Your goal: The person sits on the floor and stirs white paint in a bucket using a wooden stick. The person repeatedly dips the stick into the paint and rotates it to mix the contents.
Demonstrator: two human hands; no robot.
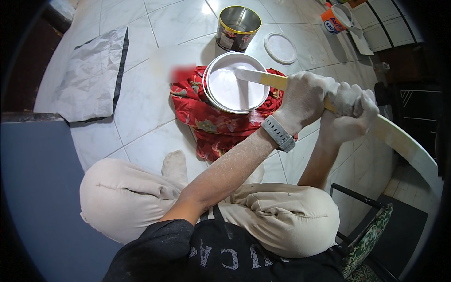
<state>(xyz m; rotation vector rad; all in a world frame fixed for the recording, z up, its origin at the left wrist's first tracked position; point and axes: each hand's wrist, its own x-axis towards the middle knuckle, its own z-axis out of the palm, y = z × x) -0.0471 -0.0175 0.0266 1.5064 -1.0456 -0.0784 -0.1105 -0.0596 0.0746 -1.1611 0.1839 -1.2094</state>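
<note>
A white bucket of thick white liquid, like paint, stands on a bunched red floral cloth in front of me. A long, flat, pale wooden stick slants down into it from the right, its lower end in the liquid. My left hand, with a grey watch strap at the wrist, is wrapped round the stick just beyond the bucket's right side. Farther up, my right hand also closes on the stick. White powder or paint coats both hands. Past them the stick runs on toward the right edge.
Behind the bucket are an open metal can with a yellow rim and a round white lid. An orange-and-white tub sits far right. A wrinkled white sheet lies at left. A green patterned chair is close at right.
</note>
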